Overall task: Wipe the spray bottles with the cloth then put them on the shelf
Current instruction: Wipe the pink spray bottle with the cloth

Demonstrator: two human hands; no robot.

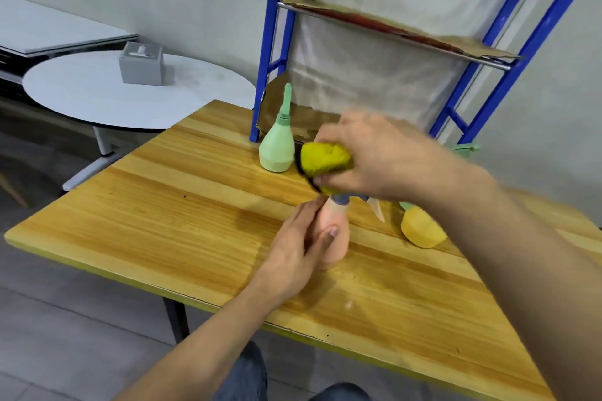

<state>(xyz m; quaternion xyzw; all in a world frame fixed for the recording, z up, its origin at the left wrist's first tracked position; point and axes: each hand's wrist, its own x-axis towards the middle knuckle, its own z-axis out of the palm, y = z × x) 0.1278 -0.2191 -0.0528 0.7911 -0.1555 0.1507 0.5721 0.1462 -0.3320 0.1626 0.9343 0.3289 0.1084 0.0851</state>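
left hand [294, 249] clamped round pink spray bottle [335, 238], upright on bench [163, 221]. right hand [374, 156] closed on yellow cloth [325, 158] at its trigger head. bottle likely light, smooth plastic; hold the body.

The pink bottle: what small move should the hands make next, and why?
Probably slide the cloth down from the trigger top onto the pink bottle body. The right hand holds the cloth only at the top, while the left hand steadies the body, seemingly unwiped.
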